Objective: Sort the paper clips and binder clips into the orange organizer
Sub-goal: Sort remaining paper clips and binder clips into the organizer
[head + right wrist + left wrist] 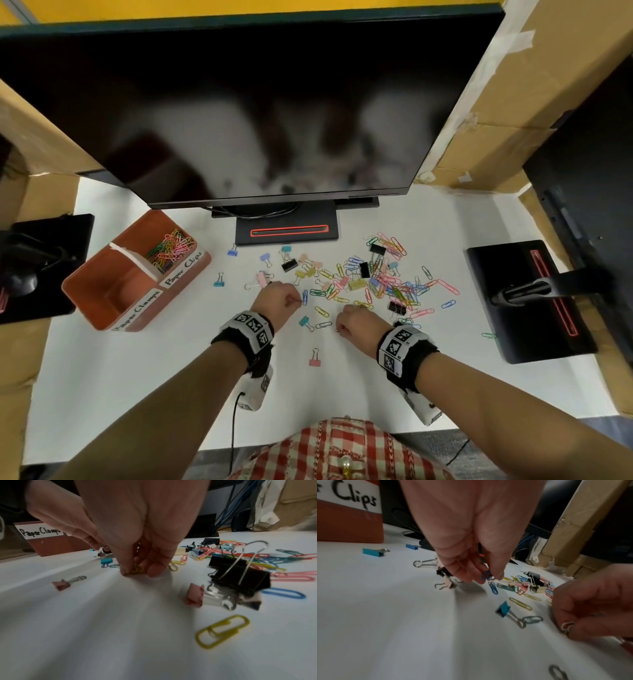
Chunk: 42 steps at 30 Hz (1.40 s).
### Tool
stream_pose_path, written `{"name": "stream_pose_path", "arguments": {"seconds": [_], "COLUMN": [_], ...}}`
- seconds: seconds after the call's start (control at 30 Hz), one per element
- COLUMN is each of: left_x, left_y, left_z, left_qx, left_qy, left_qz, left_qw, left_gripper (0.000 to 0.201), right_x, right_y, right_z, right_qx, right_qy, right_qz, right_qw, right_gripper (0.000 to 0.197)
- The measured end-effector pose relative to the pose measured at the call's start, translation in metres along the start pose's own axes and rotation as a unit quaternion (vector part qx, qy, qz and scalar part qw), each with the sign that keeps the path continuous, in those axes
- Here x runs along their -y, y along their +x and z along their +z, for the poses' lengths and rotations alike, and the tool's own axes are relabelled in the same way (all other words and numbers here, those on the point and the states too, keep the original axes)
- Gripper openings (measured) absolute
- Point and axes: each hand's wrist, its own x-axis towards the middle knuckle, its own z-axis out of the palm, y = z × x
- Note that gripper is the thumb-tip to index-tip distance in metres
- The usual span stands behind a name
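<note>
Currently both hands work low over the white table point(137, 394), at the near edge of the clip pile point(376, 284).

Left hand point(274, 303): fingers curled, thumb and fingertips pinched on paper clips point(485, 575); a blue clip point(493, 589) hangs from the pinch, lower end at or near the table surface.

Right hand point(359, 323): fingers curled down, tips at the table, pinched on a yellow paper clip point(137, 569). The left wrist view also shows a pale clip loop in that grip.

Orange organizer point(137, 270): far-left of the hands, well apart from the pile. Two compartments w/ a white divider. Far compartment, labelled "Paper Clips", holds a heap of coloured paper clips point(169, 248). Near compartment, labelled "Paper Clamps", shows only its bare orange floor.

Loose items: paper clips and binder clips are spread from the monitor base point(287, 232) across to the right stand point(527, 301). A teal binder clip point(305, 322) lies between the hands; a pink binder clip point(314, 358) lies nearer the person, apart from the rest.

Open room: bare table between organizer and left hand, also along the near table edge. Cardboard walls point(548, 102) bound the left and right sides; the monitor point(239, 102) overhangs the rear.
</note>
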Motion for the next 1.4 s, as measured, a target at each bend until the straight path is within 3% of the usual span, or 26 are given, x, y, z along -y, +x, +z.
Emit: {"name": "stream_pose_path", "arguments": {"seconds": [0.1, 0.2, 0.3, 0.5, 0.73, 0.93, 1.13, 1.27, 1.4], "left_x": [-0.008, -0.012, -0.013, -0.009, -0.005, -0.006, -0.004, -0.016, -0.026], "left_y": [0.01, 0.018, 0.023, 0.031, 0.032, 0.03, 0.028, 0.029, 0.032], "left_z": [0.003, 0.01, 0.015, 0.013, 0.009, 0.011, 0.017, 0.02, 0.024], "left_qx": [0.003, -0.001, 0.008, 0.022, 0.069, 0.086, 0.05, 0.044, 0.03], "left_qy": [-0.039, -0.058, -0.04, 0.03, 0.113, 0.137, 0.091, 0.056, 0.035], "left_qz": [-0.052, -0.094, -0.12, -0.073, -0.008, 0.008, 0.012, 0.051, 0.045], "left_qw": [0.998, 0.994, 0.992, 0.997, 0.991, 0.987, 0.995, 0.996, 0.998], "left_gripper": [0.019, 0.035, 0.034, 0.015, 0.015, 0.021, 0.016, 0.013, 0.021], "right_x": [0.004, 0.014, 0.023, 0.027, 0.014, 0.005, 0.0, -0.003, -0.003], "right_y": [0.008, 0.016, 0.023, 0.032, 0.029, 0.021, 0.015, 0.014, 0.015], "right_z": [-0.007, -0.011, -0.007, -0.003, -0.006, -0.007, -0.009, -0.009, -0.013], "right_qx": [-0.027, -0.041, -0.038, -0.049, -0.029, -0.031, -0.027, -0.024, -0.01], "right_qy": [0.035, 0.062, 0.068, 0.046, 0.038, 0.027, 0.016, 0.009, 0.011], "right_qz": [0.0, 0.0, 0.012, 0.034, 0.034, 0.062, 0.032, 0.024, 0.04], "right_qw": [0.999, 0.997, 0.997, 0.997, 0.998, 0.997, 0.999, 0.999, 0.999], "right_gripper": [0.019, 0.031, 0.036, 0.024, 0.019, 0.022, 0.019, 0.02, 0.023]}}
